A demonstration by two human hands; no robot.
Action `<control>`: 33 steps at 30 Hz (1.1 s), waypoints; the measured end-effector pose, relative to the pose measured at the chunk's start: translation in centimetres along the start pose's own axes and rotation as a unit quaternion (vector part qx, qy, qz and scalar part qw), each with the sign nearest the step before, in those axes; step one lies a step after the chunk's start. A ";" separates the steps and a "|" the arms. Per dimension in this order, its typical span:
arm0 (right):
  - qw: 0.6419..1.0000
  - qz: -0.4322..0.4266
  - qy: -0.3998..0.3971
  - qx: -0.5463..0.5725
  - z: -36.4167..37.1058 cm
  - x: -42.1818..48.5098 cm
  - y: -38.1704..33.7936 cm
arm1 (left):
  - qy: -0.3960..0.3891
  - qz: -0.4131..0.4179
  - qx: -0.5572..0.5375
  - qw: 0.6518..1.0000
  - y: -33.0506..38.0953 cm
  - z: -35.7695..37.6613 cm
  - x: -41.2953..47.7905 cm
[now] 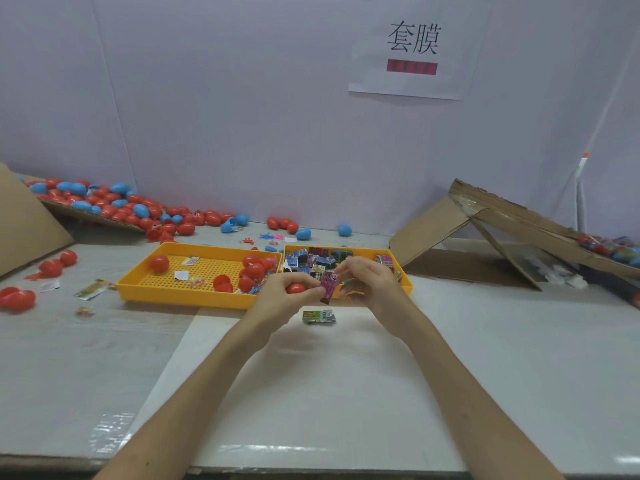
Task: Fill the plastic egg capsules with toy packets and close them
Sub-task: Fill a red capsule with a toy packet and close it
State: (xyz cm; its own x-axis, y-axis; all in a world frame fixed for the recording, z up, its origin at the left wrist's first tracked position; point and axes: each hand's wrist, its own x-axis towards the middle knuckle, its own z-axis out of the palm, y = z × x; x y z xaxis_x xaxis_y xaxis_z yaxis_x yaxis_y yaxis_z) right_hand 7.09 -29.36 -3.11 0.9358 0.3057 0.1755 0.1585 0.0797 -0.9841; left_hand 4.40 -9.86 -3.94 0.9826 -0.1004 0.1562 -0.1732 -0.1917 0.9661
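Note:
My left hand (289, 294) grips a red egg capsule (295, 288) in front of the yellow trays. My right hand (369, 284) pinches a purple toy packet (328, 284) by its top, right beside the capsule; my left thumb touches the packet's lower end. A green packet (318, 317) lies flat on the white table just below my hands. The right yellow tray (407, 284) holds several toy packets (313, 261). The left yellow tray (145, 278) holds several red capsules (252, 270) and capsule halves.
A heap of red and blue capsules (114, 202) spills from a cardboard sheet at the back left. Loose red capsules (17, 299) and wrappers lie at the left. A folded cardboard box (485, 233) stands at the right, with wrapped eggs (609, 249) on it.

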 end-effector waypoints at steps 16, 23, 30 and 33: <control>0.997 0.008 -0.053 -0.057 0.5 0.0 0.8 | 0.013 -0.003 -0.019 1.000 -0.5 0.1 0.1; 0.999 -0.010 0.001 -0.036 0.2 0.3 1.2 | 0.028 0.036 -0.003 0.999 -0.9 0.3 0.3; 1.000 -0.016 0.007 -0.025 0.3 0.2 1.0 | 0.037 0.028 -0.004 0.999 -1.1 0.3 0.5; 1.000 -0.016 0.001 -0.022 0.3 0.1 0.9 | 0.054 0.015 -0.014 0.998 -1.2 0.2 0.6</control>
State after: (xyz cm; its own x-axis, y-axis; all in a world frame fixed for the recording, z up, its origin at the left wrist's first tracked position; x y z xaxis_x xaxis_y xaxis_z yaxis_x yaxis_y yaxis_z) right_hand 7.26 -28.92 -3.92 0.9305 0.3018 0.2077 0.2030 0.0472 -0.9780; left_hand 5.22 -9.87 -5.00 0.9787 0.0013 0.2052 -0.2022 -0.1636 0.9656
